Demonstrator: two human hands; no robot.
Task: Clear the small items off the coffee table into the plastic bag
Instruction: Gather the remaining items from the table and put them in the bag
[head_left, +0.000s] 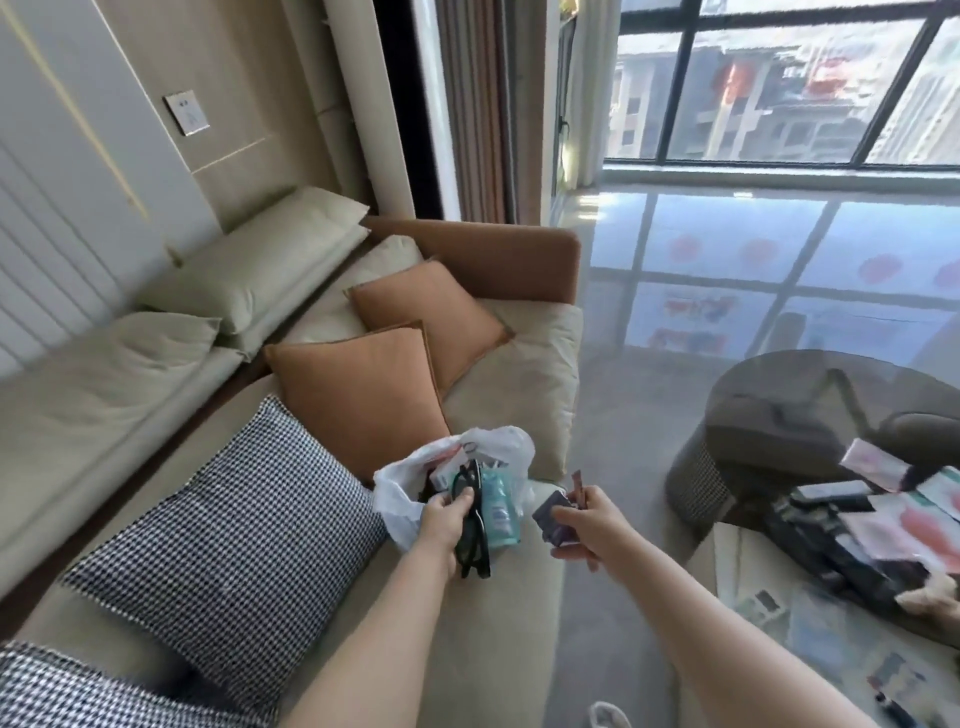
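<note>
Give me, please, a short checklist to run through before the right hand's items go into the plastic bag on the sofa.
1. Plastic bag mouth open: ok, and it sits on the sofa seat.
2. Left hand steadying the bag: cannot tell; it grips black glasses at the opening.
3. Right hand holding its load: ok, it grips a dark purple packet and a thin brown stick packet.
4. Room in the bag: cannot tell; a teal bottle already fills part.
5. Coffee table cleared: not ok, items remain.
</note>
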